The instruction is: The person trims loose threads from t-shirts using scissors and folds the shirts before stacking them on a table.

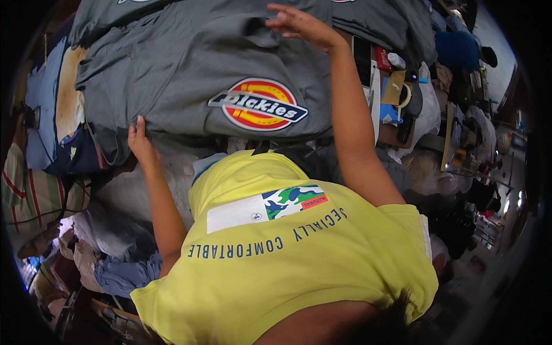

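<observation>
A dark grey cloth garment [172, 75] lies spread on the table before me, creased near its far middle. On its near part is a large red, yellow and dark blue badge-shaped print. My left hand [141, 141] rests at the garment's near left edge, fingers stretched out and touching the cloth; the underside of that hand is hidden. My right hand [302, 27] is over the far right part of the garment, its fingers apart with nothing in them. Whether its fingertips touch the cloth I cannot tell.
More grey garments [385, 23] lie along the far side. To the right are a dark phone-like slab [361, 60], a small white bottle [396, 60] and a tape roll [405, 95]. Folded blue cloth [43, 115] hangs at left. A person in blue [457, 50] is at far right.
</observation>
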A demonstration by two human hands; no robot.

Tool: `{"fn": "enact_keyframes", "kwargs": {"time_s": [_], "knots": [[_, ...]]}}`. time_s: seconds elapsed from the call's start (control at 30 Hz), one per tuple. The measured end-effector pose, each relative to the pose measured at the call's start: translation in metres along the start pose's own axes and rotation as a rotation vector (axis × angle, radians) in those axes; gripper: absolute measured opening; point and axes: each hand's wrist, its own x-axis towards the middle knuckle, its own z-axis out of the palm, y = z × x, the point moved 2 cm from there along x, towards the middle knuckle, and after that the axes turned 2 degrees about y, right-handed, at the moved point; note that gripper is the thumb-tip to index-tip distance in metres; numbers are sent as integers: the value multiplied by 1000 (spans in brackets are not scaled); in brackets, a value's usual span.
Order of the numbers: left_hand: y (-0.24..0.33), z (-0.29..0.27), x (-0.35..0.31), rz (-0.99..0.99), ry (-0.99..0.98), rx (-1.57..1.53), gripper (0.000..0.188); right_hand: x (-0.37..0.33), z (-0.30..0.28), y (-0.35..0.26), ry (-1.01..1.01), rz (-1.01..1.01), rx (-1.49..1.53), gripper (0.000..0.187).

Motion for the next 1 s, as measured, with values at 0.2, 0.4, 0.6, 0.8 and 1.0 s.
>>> {"fn": "enact_keyframes", "kwargs": {"time_s": [0.2, 0.4, 0.6, 0.8, 1.0], "knots": [[-26, -25, 9, 136, -108, 512, 36, -87, -41, 49, 193, 248, -565, 39], [4, 9, -18, 427, -275, 1110, 41, -215, -12, 105, 368, 522, -587, 39], [27, 20, -5, 335, -418, 1304, 36, -242, 19, 101, 433, 697, -557, 34], [69, 6, 14, 291, -420, 959, 36, -270, -2, 67, 503, 472, 196, 20], [221, 38, -11, 929, -542, 362, 33, -286, -54, -56, 727, -348, 648, 29]]}}
